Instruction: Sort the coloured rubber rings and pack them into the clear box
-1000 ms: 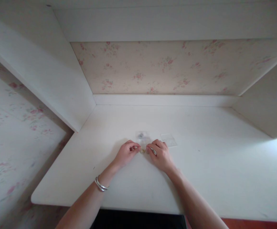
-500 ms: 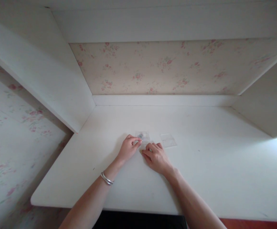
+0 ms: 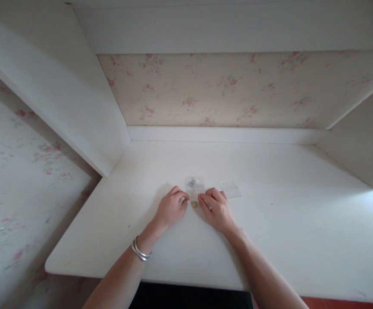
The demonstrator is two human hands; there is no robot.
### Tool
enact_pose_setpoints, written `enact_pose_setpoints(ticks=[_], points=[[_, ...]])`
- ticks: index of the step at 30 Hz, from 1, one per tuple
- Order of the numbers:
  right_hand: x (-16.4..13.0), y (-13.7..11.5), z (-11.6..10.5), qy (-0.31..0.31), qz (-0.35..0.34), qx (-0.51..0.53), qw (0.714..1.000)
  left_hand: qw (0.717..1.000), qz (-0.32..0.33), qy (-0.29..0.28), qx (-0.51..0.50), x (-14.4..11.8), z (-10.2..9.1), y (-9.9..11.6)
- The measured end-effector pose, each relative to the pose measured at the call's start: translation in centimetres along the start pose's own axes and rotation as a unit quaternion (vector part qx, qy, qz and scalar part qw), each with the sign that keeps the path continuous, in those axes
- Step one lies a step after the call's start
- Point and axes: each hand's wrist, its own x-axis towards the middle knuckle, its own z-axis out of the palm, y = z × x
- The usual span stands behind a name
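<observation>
A small clear plastic packet [image 3: 195, 189] lies on the white desk, a round greyish item [image 3: 191, 183] showing in its far part. My left hand [image 3: 172, 207], wearing silver bangles at the wrist, has thumb and forefinger pinched at the packet's near left corner. Opposite it, my right hand [image 3: 218, 209] pinches the near right corner. Between the fingertips, at the packet's near edge, is a tiny yellowish round piece [image 3: 194, 204], too small to identify. Just beyond my right hand lies a second flat clear plastic packet [image 3: 231, 189], partly covered by the knuckles.
The white desktop [image 3: 279, 240] has a rounded front left corner. White side panels [image 3: 64, 98] and a low back ledge [image 3: 225, 134] enclose it, with floral wallpaper [image 3: 212, 90] behind. A small dark speck [image 3: 129, 225] lies left of my left forearm.
My right hand has left the yellowish piece, which now lies uncovered, and shifted to the packet's right corner. My left fingertips have slid toward the packet's near left corner. The view has shifted slightly.
</observation>
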Motion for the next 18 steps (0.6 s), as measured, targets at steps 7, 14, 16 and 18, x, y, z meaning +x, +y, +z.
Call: enact_pose_setpoints(ticks=[7,14,16,18], points=[[1.4,0.1,0.9,0.041,0.047,-0.034,0.997,0.993,0.055,-0.062,0.089,-0.7,0.7,0.6],[1.9,0.2,1.6,0.026,0.039,-0.047,0.998,0.987,0.060,-0.084,0.119,-0.8,0.9,0.5],[1.8,0.3,1.5,0.033,0.050,-0.042,0.997,0.986,0.064,-0.089,0.124,-0.8,0.8,0.5],[1.6,0.4,1.3,0.042,0.063,-0.032,0.997,0.986,0.065,-0.092,0.123,-0.8,0.7,0.5]])
